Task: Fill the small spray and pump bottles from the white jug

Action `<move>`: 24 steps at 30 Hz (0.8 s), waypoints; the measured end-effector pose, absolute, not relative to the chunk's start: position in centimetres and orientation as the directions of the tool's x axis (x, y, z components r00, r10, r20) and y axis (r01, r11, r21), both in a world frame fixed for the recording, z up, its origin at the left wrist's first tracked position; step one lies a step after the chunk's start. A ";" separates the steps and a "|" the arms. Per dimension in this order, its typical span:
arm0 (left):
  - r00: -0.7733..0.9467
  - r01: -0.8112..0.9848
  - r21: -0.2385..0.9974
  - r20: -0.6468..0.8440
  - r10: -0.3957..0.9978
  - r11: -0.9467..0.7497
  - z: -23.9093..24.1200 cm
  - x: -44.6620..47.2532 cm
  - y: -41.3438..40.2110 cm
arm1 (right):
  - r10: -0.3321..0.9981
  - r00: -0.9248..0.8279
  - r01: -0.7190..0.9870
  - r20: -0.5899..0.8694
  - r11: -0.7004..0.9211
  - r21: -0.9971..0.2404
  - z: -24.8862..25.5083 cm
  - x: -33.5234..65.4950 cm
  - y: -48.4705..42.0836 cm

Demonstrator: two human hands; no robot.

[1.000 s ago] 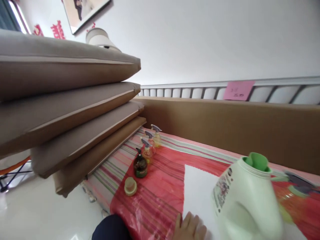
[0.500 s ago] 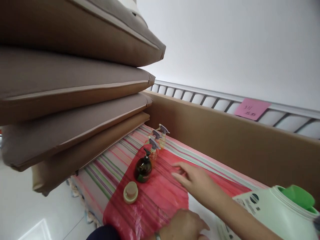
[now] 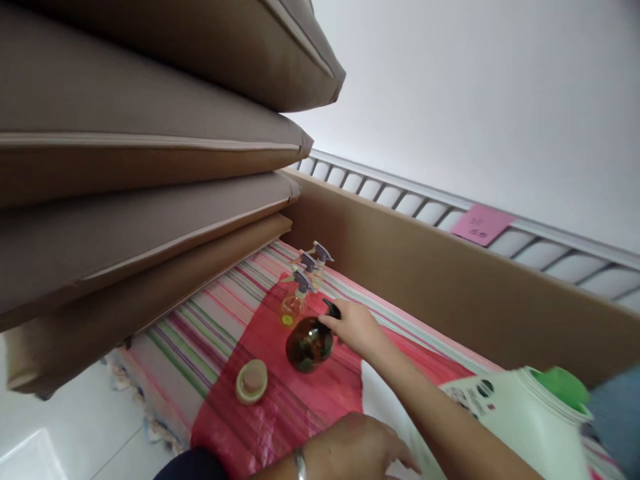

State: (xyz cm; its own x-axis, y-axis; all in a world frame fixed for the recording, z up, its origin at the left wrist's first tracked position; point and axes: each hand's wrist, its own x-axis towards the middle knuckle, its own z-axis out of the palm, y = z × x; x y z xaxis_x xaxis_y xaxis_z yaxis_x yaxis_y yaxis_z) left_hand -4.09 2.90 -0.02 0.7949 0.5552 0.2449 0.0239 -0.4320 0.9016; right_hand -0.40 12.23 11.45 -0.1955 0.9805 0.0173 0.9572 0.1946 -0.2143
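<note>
My right hand (image 3: 354,328) reaches forward and is closed round the black pump top of a dark brown pump bottle (image 3: 309,345). The bottle leans over, tilted toward the hand, above a red plastic sheet (image 3: 300,407). My left hand (image 3: 356,448) rests at the bottom edge with its fingers spread on the sheet, holding nothing; a bracelet is on its wrist. A round beige lid (image 3: 251,381) lies just left of the bottle. Behind it stand three small spray bottles (image 3: 298,295) with grey triggers.
A large pale jug (image 3: 520,427) with a green cap lies at the lower right on a white sheet (image 3: 380,400). Stacked brown cushions (image 3: 140,200) overhang the left. A cardboard wall (image 3: 450,287) runs behind, with a pink note (image 3: 481,225) above it. The striped cloth (image 3: 210,327) ends at the floor on the left.
My right hand has gone forward from above the red sheet to the brown bottle and closed on its pump. The bottle now leans over and sits further right.
</note>
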 end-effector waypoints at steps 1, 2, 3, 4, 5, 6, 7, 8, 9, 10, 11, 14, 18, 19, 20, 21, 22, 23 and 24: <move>0.820 -0.018 0.930 0.224 0.527 -0.368 0.2 -4.0 2.4 | 0.985 -0.170 0.962 0.014 0.168 -0.216 12.0 1.5 10.9; 0.850 -0.070 0.958 0.203 0.486 -0.279 0.4 -4.0 1.8 | 0.990 -0.140 0.965 0.010 0.138 -0.222 12.5 3.4 9.4; 0.879 -0.130 0.977 0.192 0.436 -0.170 0.8 -4.1 1.2 | 0.994 -0.105 0.967 0.007 0.104 -0.234 12.7 5.2 7.7; 0.898 -0.195 0.979 0.200 0.393 -0.052 1.3 -4.3 0.7 | 0.997 -0.071 0.965 0.004 0.069 -0.252 12.8 6.9 6.0; 0.901 -0.246 0.969 0.214 0.377 0.039 1.9 -4.7 0.3 | 0.999 -0.039 0.960 0.000 0.037 -0.277 12.6 8.3 4.2; 0.881 -0.306 0.947 0.242 0.408 0.101 2.4 -5.1 0.3 | 1.000 -0.010 0.953 -0.004 0.008 -0.303 12.3 9.4 2.6; 0.834 -0.386 0.913 0.285 0.473 0.130 2.8 -5.5 0.4 | 1.000 0.015 0.947 -0.008 -0.017 -0.320 11.9 10.3 1.1; 0.745 -0.473 0.873 0.324 0.583 0.120 3.1 -5.9 0.8 | 0.999 0.038 0.947 -0.011 -0.040 -0.320 11.4 10.9 -0.2; 0.632 -0.517 0.853 0.320 0.706 0.076 3.3 -6.1 1.4 | 0.998 0.055 0.948 -0.014 -0.057 -0.313 10.8 11.3 -1.3; 0.524 -0.520 0.854 0.312 0.793 0.008 3.2 -6.2 1.9 | 0.998 0.063 0.951 -0.021 -0.067 -0.303 10.2 11.6 -2.1; 0.468 -0.489 0.872 0.298 0.832 -0.037 3.0 -6.1 2.4 | 0.997 0.068 0.952 -0.032 -0.074 -0.295 9.6 11.6 -2.6; 0.557 -0.348 0.937 0.239 0.795 -0.038 1.9 -5.0 3.0 | 0.996 0.045 0.933 -0.070 -0.067 -0.353 8.1 11.5 -3.4; 0.735 -0.233 0.967 0.246 0.632 -0.106 0.9 -3.4 2.3 | 0.998 -0.021 0.869 -0.056 -0.010 -0.494 8.0 11.5 -4.2; 0.749 -0.221 0.966 0.257 0.610 -0.135 0.8 -3.2 2.1 | 0.997 -0.031 0.858 -0.066 -0.007 -0.514 8.3 11.6 -4.5; 0.755 -0.212 0.964 0.266 0.599 -0.162 0.9 -3.2 2.0 | 0.996 -0.032 0.853 -0.082 -0.015 -0.522 8.6 11.7 -4.8; 0.759 -0.199 0.962 0.272 0.591 -0.186 0.9 -3.2 2.0 | 0.995 -0.032 0.852 -0.095 -0.022 -0.524 9.0 11.8 -5.0; 0.766 -0.187 0.959 0.279 0.580 -0.214 0.9 -3.2 2.1 | 0.994 -0.035 0.855 -0.100 -0.023 -0.518 9.3 11.9 -5.2; 0.776 -0.177 0.953 0.288 0.561 -0.244 1.0 -3.3 2.2 | 0.995 -0.038 0.862 -0.095 -0.015 -0.507 9.5 11.9 -5.3; 0.787 -0.169 0.947 0.297 0.540 -0.275 0.9 -3.4 2.3 | 0.995 -0.043 0.871 -0.086 -0.005 -0.491 9.6 11.9 -5.2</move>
